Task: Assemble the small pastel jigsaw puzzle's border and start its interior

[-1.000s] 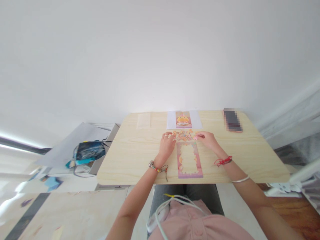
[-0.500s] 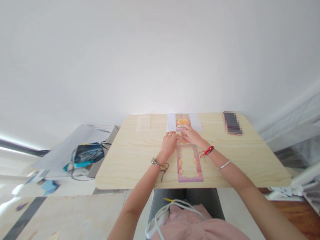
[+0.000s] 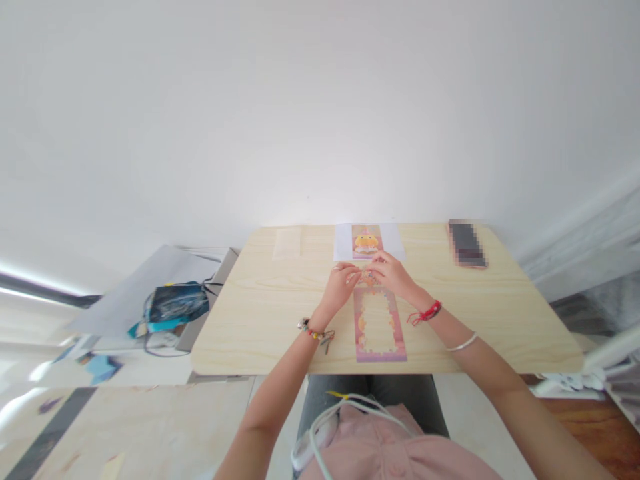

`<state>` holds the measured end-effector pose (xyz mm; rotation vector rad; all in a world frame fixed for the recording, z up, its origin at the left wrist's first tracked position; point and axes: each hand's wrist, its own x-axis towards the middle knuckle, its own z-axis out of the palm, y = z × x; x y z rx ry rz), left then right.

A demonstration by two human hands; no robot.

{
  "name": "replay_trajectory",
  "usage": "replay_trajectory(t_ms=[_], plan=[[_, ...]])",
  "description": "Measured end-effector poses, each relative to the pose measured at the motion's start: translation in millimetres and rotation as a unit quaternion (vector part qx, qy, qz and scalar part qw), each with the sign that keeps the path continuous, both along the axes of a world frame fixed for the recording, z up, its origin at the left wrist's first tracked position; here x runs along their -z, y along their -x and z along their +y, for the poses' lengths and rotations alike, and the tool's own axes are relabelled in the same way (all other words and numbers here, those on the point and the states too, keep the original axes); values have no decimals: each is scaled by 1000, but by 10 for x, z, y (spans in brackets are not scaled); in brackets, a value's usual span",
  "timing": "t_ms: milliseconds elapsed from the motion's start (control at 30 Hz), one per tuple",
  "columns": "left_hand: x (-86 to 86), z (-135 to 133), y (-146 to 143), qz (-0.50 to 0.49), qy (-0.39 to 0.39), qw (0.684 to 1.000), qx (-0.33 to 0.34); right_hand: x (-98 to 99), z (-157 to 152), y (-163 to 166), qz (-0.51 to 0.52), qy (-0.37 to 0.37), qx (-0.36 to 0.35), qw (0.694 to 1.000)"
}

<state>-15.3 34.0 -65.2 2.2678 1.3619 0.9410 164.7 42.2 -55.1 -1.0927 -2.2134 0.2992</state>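
A long pink puzzle frame (image 3: 378,325) with an empty pale middle lies on the wooden table (image 3: 260,320) in front of me. Just beyond its far end, a small heap of loose puzzle pieces (image 3: 369,280) is mostly hidden under my hands. My left hand (image 3: 341,285) and my right hand (image 3: 391,275) meet over that heap, fingertips pinched together on a small piece between them. A white sheet with the picture of a yellow figure (image 3: 367,241) lies at the table's far edge.
A phone (image 3: 466,244) lies at the far right of the table, and a pale clear sleeve (image 3: 287,243) at the far left. Left of the table a dark blue bag (image 3: 175,303) with cables rests on a lower surface. A white cable hangs at my chest.
My right hand has come in from the right side of the heap to meet my left hand over it. Both hands now pinch together above the pieces.
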Motion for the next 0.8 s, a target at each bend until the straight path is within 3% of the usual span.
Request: replay_trajectory(t_ms=[233, 467, 800], plan=[[33, -51, 170, 138, -47, 984, -101, 84, -85, -357, -118, -16, 118, 986], [29, -62, 68, 179, -40, 982, -31, 195, -130, -518, -171, -17, 117, 978], [13, -141, 55, 210, -30, 977, -34, 95, 44, -689, -101, 30, 118, 987]])
